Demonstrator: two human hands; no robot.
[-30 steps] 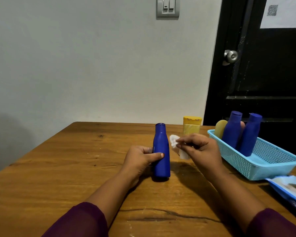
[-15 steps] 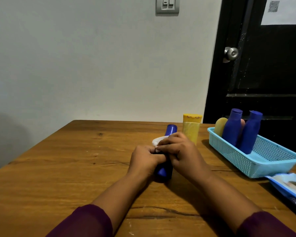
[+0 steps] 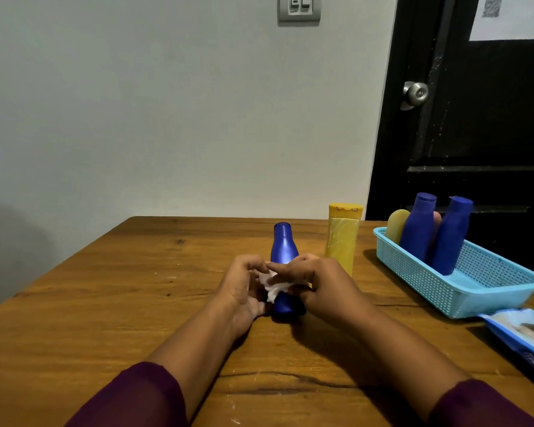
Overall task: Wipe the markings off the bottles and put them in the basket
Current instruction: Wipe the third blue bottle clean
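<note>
two blue bottles (image 3: 435,232) in basket (image 3: 475,291), one held

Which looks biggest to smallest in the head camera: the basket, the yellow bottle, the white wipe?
1. Basket
2. Yellow bottle
3. White wipe, though fingers hide part of it.

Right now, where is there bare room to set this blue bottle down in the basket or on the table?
The basket is bare in its near half, in front of the two blue bottles; its far end is crowded. The table is bare left of the left hand. It is tight between the yellow bottle and the basket.
</note>
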